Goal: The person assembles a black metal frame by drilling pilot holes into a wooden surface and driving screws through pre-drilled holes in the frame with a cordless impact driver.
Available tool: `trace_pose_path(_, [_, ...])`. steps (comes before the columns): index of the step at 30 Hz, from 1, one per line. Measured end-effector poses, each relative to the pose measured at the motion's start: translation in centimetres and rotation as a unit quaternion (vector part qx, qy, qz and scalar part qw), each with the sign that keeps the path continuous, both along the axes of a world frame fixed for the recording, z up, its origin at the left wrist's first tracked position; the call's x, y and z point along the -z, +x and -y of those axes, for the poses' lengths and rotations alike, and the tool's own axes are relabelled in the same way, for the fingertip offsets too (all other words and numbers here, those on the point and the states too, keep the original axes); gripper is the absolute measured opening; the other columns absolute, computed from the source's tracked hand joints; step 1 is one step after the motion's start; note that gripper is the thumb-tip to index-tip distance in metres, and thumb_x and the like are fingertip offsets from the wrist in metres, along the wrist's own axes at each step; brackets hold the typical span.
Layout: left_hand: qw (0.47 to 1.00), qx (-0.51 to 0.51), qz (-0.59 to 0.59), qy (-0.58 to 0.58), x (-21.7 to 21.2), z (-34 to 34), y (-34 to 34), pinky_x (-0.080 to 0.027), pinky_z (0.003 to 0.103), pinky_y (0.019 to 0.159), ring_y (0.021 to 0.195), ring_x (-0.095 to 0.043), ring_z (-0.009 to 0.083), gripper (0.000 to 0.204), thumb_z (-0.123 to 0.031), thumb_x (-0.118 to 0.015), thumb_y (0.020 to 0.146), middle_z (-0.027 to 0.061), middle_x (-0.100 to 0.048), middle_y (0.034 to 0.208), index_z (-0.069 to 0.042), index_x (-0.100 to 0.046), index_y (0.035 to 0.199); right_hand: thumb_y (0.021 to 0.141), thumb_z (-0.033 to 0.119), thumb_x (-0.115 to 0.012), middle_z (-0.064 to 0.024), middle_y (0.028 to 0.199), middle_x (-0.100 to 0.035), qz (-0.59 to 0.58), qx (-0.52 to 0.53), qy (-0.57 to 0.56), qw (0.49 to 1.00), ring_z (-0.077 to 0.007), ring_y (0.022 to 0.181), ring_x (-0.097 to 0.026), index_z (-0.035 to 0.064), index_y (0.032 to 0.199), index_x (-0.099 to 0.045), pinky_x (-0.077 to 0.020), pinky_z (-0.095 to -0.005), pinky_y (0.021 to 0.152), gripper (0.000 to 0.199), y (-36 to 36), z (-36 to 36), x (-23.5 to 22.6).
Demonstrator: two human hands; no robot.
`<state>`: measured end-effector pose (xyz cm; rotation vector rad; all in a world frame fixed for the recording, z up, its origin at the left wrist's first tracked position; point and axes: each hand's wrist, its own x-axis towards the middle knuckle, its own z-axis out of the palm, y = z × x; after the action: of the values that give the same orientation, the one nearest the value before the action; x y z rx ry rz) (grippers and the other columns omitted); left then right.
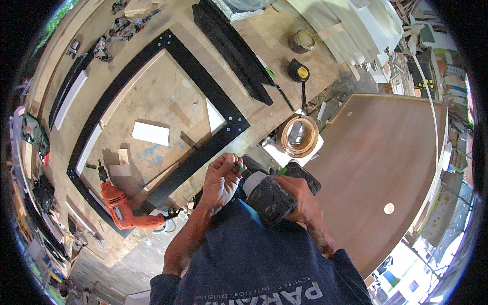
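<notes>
Black drill (273, 202), right hand (298, 195) wrapped round; left hand (221, 182) pinching small piece (238, 167).

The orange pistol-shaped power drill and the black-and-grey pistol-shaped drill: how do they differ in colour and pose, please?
Colour: the orange power drill is mostly orange, while the black-and-grey drill is dark with a paler front. Support: the orange drill lies unheld at a corner of the flat black frame; the black-and-grey drill is gripped in the right hand. Both are pistol-shaped power tools.
</notes>
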<state>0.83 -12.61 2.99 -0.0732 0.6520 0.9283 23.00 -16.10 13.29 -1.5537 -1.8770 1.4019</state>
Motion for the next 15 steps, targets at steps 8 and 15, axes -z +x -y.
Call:
trace_pose_path(8, [1.000, 0.021, -0.010, -0.003, 0.1, -1.1, 0.2, -0.049, 0.033, 0.086, 0.089, -0.059, 0.0155, 0.029, -0.028, -0.078, 0.090, 0.0023, -0.059, 0.092, -0.005, -0.060, 0.092, 0.063, 0.020, -0.083, -0.0209, 0.100, -0.070, -0.015, 0.016, -0.050, 0.999, -0.0432, 0.091, -0.068, -0.0004, 0.120, -0.065, -0.0537, -0.0442, 0.080, 0.063, -0.1, -2.2, -0.6])
trace_pose_path(15, [0.706, 0.132, -0.600, 0.352, 0.8, -4.8, -2.1, -0.050, 0.040, 0.090, 0.100, -0.062, 0.0225, 0.097, -0.054, -0.097, 0.053, 0.0086, -0.063, 0.108, -0.009, -0.059, 0.130, 0.065, 0.012, -0.083, -0.0197, 0.093, -0.071, 0.015, 0.081, -0.078, 0.994, -0.0365, 0.084, -0.070, -0.0016, 0.113, -0.067, -0.0540, -0.0403, 0.079, 0.052, -0.2, -5.3, -1.4])
